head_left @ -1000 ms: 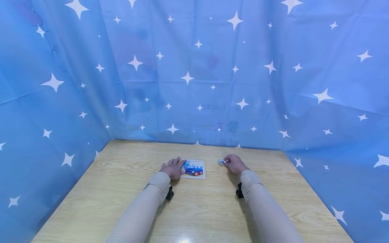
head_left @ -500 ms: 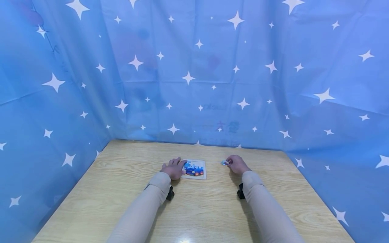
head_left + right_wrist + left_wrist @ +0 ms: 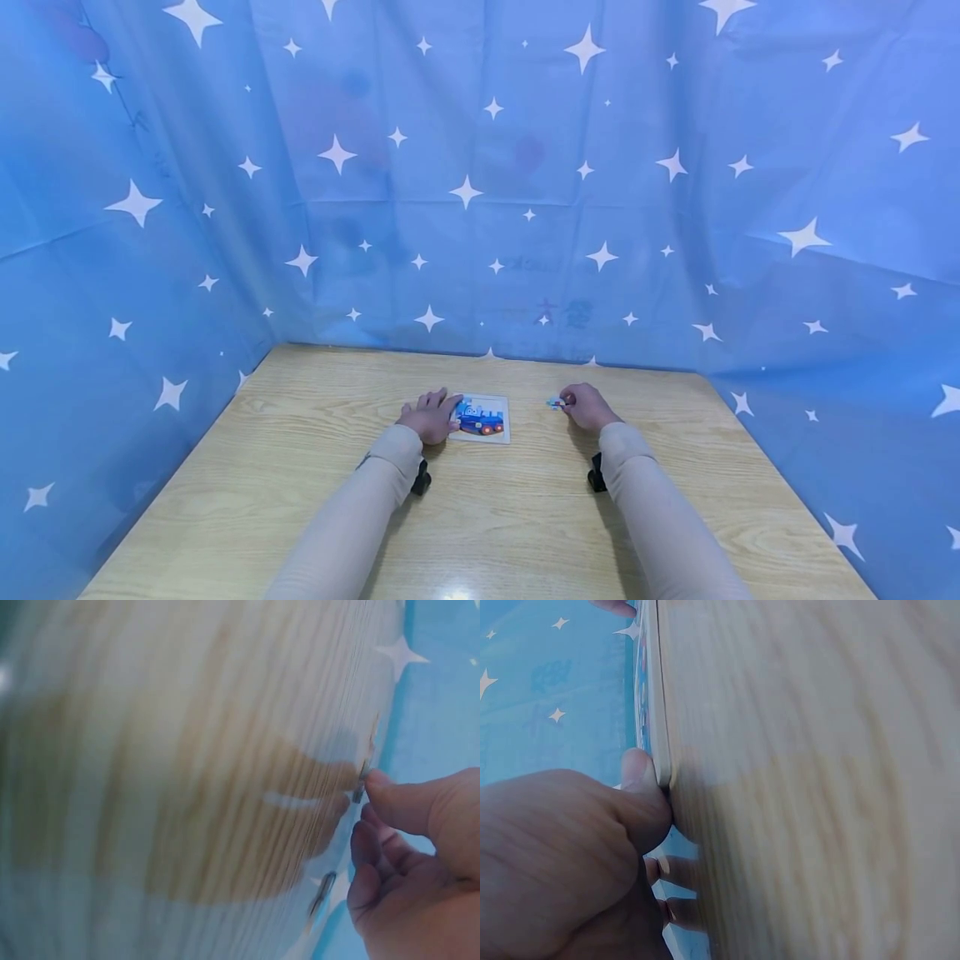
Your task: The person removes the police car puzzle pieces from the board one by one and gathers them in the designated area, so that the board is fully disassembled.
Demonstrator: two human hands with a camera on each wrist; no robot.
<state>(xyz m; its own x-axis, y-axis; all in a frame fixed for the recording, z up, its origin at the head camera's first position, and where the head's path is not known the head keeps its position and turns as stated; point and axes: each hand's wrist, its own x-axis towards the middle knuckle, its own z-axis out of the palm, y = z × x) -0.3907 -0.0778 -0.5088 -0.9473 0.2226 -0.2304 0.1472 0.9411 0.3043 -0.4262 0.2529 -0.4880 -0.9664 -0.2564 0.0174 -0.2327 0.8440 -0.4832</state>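
Note:
A square puzzle board with a blue train picture lies flat on the table. My left hand rests at its left edge, fingers spread, with fingertips over the upper left corner. In the left wrist view the thumb presses against the board's edge. To the right of the board, my right hand pinches a small jigsaw piece between thumb and fingers, low over the table. The right wrist view shows that piece edge-on at the thumb tip.
Another thin piece lies on the table in the right wrist view, near the curled fingers. The wooden table ends at a blue star-patterned curtain at the back and sides. Black wrist cameras sit under both wrists.
My right hand has shifted slightly to the right with the jigsaw piece, whose visible shape has changed a little. The left hand and the board stay in place.

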